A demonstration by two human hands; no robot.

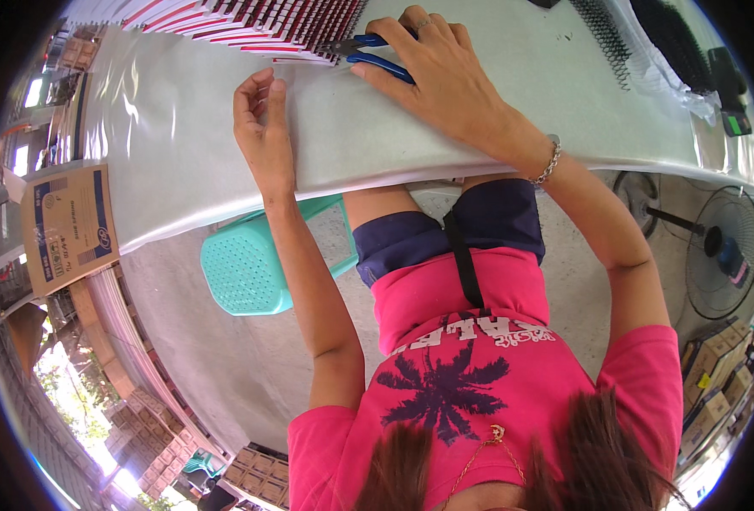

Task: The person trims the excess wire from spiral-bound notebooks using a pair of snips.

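the blue-handled pliers [375, 53] sit at the top centre of the frame, their dark nose touching the wire-bound edge of a row of overlapped red-and-white booklets [249, 21] along the upper left. the right hand [432, 72] is wrapped around the handles, fingers closed on them, a ring on one finger and a chain bracelet [549, 163] at the wrist. the left hand [262, 128] rests just to the left on the pale plastic-covered surface [164, 136], holding nothing, fingers loosely curled and apart, thumb near the nearest booklet. judging by the nose at the spiral end, the step in hand looks like crimping a binding wire; the next move would call for a steady squeeze and the free hand pinning the booklet still. counted: one pair of pliers, two hands, a row of booklets too tightly overlapped to count exactly, two black coil bundles [649, 34] at upper right. farther out, one teal plastic stool [245, 268] stands under the surface edge, one cardboard box [68, 226] at the left, and two floor fans [722, 251] at the right.
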